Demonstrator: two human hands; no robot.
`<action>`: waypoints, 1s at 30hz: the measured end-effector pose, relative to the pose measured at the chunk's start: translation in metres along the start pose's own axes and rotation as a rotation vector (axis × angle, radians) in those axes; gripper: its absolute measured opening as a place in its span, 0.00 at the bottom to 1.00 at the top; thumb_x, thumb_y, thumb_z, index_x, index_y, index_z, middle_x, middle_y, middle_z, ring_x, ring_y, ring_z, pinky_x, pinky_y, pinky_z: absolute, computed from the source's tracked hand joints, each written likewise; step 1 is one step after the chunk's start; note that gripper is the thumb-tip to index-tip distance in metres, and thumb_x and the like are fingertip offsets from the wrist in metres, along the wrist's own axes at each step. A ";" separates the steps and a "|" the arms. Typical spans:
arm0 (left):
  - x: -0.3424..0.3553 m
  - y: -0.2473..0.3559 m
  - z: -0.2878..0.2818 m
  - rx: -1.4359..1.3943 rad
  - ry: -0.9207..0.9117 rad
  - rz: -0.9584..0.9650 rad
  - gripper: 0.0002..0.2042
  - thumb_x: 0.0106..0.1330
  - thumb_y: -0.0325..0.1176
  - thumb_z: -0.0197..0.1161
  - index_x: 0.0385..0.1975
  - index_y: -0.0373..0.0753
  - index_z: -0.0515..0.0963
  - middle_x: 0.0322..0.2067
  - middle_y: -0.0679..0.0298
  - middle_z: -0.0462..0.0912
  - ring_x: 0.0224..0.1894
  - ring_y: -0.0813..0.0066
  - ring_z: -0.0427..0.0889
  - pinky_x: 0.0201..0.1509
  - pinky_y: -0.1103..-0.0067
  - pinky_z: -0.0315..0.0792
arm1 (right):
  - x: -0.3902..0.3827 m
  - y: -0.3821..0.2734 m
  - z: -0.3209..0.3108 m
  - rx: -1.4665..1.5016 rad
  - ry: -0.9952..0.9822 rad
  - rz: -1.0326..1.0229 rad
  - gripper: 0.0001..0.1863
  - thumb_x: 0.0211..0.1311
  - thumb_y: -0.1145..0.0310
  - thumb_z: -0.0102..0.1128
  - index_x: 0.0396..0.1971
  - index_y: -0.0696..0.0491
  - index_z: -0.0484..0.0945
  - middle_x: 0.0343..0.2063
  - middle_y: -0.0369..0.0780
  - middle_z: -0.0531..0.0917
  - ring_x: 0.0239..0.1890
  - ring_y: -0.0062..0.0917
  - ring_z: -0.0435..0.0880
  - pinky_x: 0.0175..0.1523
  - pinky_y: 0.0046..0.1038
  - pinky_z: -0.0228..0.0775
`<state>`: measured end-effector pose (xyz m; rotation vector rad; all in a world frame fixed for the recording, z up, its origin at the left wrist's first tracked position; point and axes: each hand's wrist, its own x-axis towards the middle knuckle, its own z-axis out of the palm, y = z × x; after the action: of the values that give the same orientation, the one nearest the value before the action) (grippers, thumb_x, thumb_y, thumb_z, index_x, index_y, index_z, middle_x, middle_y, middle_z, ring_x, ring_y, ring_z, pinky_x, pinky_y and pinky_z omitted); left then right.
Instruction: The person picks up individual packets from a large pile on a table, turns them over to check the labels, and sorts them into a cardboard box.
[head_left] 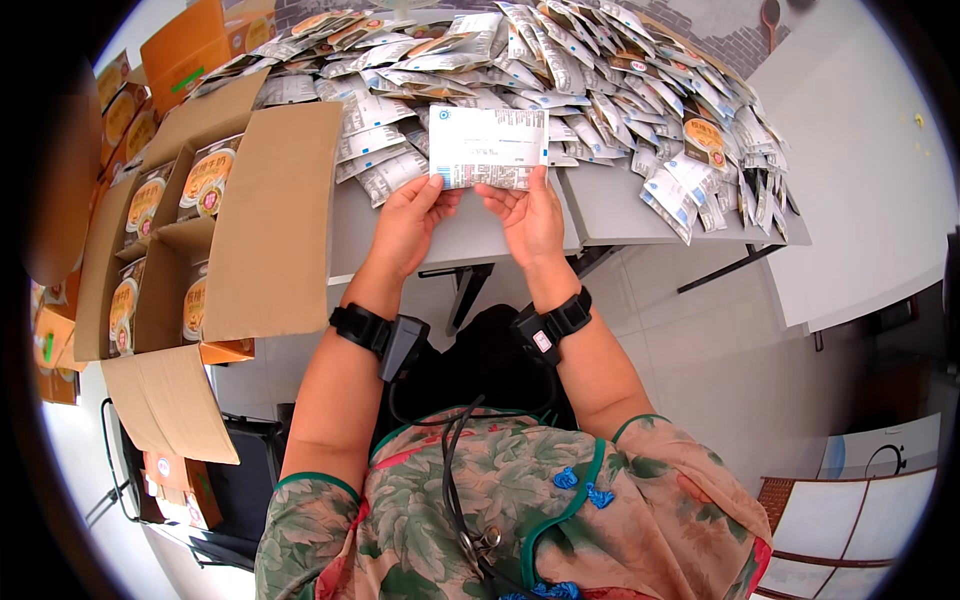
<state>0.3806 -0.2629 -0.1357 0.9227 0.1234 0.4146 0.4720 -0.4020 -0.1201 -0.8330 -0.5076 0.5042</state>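
Observation:
A flat white sachet is held up between both hands, its printed back toward me. My left hand pinches its lower left corner, thumb on the near face. At the lower right corner, my right hand grips it the same way. Behind it a large heap of similar sachets covers the far part of the tables. To the left stands an open cardboard box with its flaps spread. Its dividers form compartments, in which brown and orange packets stand upright.
The grey table has its near edge just under my hands, with metal legs below. Orange cartons are stacked at the far left. A black cart with a small box sits at lower left. Cables hang down my front.

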 end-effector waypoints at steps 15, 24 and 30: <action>-0.003 -0.002 0.001 0.038 0.045 0.050 0.12 0.68 0.37 0.50 0.31 0.35 0.74 0.24 0.66 0.76 0.24 0.83 0.70 0.29 0.86 0.66 | -0.001 0.001 0.001 -0.023 -0.023 -0.019 0.26 0.69 0.50 0.32 0.48 0.60 0.66 0.38 0.47 0.79 0.37 0.31 0.82 0.39 0.24 0.77; -0.005 0.000 0.001 0.019 0.039 0.039 0.11 0.68 0.36 0.50 0.31 0.34 0.74 0.25 0.65 0.77 0.25 0.82 0.71 0.30 0.86 0.66 | -0.001 0.001 0.003 -0.025 -0.013 -0.031 0.27 0.68 0.48 0.33 0.47 0.60 0.66 0.37 0.46 0.79 0.36 0.30 0.82 0.38 0.23 0.76; -0.003 0.004 0.003 -0.013 0.013 0.012 0.08 0.67 0.32 0.50 0.33 0.34 0.73 0.29 0.62 0.79 0.28 0.81 0.74 0.34 0.85 0.70 | 0.001 0.004 0.000 -0.015 0.047 -0.051 0.28 0.67 0.47 0.35 0.47 0.60 0.66 0.37 0.46 0.79 0.35 0.29 0.82 0.38 0.24 0.76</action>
<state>0.3777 -0.2640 -0.1312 0.9083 0.1270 0.4317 0.4721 -0.3992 -0.1226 -0.8423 -0.4893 0.4332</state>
